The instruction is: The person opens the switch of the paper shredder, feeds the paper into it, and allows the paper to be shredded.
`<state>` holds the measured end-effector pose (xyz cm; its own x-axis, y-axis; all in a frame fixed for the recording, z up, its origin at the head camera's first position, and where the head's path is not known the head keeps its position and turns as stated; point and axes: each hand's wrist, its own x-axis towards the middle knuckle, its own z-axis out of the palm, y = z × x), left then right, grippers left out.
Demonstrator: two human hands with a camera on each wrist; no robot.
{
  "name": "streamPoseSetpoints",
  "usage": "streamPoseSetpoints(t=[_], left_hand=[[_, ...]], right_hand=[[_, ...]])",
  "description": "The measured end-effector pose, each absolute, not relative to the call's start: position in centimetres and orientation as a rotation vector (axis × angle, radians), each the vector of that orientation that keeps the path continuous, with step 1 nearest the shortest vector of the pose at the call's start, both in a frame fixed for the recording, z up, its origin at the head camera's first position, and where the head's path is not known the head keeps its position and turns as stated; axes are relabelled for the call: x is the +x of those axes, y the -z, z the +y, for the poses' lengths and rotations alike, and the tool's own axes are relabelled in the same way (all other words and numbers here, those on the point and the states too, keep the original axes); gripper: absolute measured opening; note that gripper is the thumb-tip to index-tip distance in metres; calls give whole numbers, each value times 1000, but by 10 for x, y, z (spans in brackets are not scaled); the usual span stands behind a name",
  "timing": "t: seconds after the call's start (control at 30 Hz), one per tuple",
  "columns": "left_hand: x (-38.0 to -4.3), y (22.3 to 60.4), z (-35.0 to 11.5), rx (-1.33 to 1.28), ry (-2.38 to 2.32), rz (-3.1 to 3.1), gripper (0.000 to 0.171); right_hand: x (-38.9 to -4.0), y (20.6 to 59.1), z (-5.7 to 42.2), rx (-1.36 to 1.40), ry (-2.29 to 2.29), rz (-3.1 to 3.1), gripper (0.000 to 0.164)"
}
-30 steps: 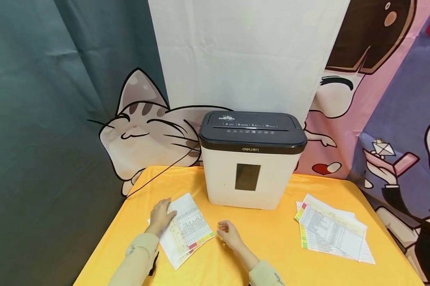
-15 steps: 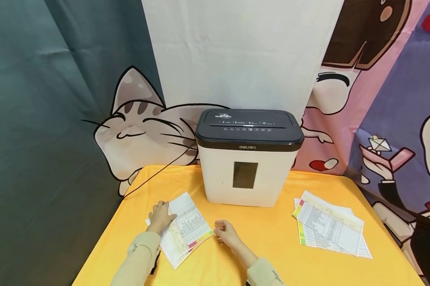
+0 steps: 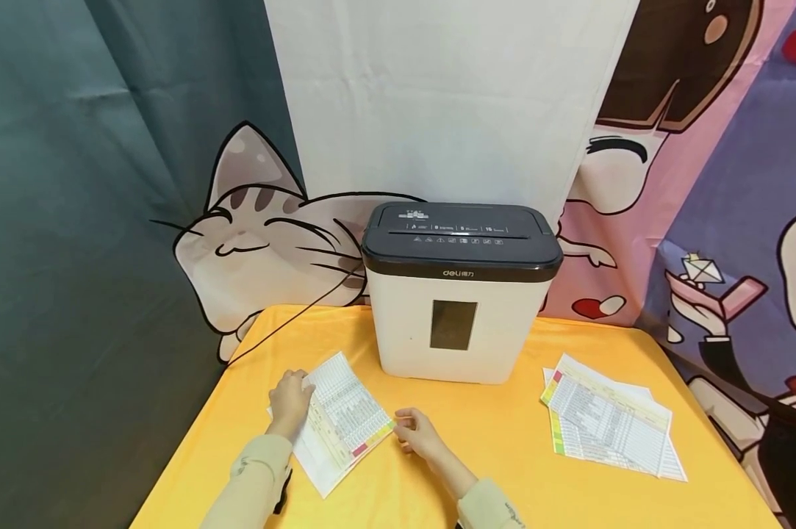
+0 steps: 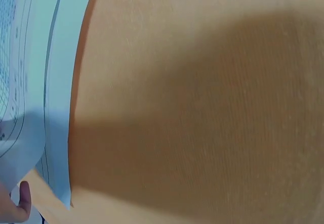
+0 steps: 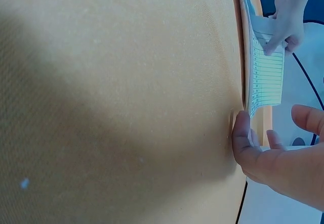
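In the head view, a few printed paper sheets (image 3: 345, 411) with pink, yellow and green end bands lie overlapped on the left of the table. My left hand (image 3: 290, 401) is at their left edge; in the right wrist view that left hand (image 5: 289, 29) pinches the edge of the top sheet (image 5: 267, 77) between thumb and fingers. My right hand (image 3: 419, 432) is by the sheets' right corner, its fingers loosely bent and the thumb apart. Closer up, the right hand (image 5: 283, 158) holds nothing, its fingertips low beside the sheet's corner.
Behind the sheets stands a white paper shredder (image 3: 404, 330) with a dark slotted top and a small window. Another fanned pile of printed sheets (image 3: 612, 419) lies at the right. A yellow cloth (image 3: 490, 433) covers the table; a black cord (image 3: 285, 334) runs left.
My left hand has drawn slightly left with the top sheet, whose upper edge has shifted up and left. The right hand stays nearly in place. The head view has shifted slightly.
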<state>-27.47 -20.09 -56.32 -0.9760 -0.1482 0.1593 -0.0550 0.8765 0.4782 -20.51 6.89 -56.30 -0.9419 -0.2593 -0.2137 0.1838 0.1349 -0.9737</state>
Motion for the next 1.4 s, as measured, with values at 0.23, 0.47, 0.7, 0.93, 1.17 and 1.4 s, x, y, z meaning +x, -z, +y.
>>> streamPoseSetpoints(t=[0.23,0.47,0.7,0.93,1.17,1.4], left_hand=[[-270,566,-219,98,1035,-2787,21],[-262,571,-229,73,1197,-2705,19],[-257,569,-229,109,1349,-2633,20],[-256,564,-228,100,1450,-2561,21],[-253,556,-223,206,1596,-2516,26],[-249,551,-215,312,1762,-2471,31]], right_hand=[[-204,562,70,-69,1888,2066,40],[-202,563,72,-41,1951,2041,40],[-203,560,76,16,1991,2052,40],[-206,560,82,67,2007,2066,45],[-208,561,85,123,2047,1987,50],[-211,558,90,95,2033,1924,55]])
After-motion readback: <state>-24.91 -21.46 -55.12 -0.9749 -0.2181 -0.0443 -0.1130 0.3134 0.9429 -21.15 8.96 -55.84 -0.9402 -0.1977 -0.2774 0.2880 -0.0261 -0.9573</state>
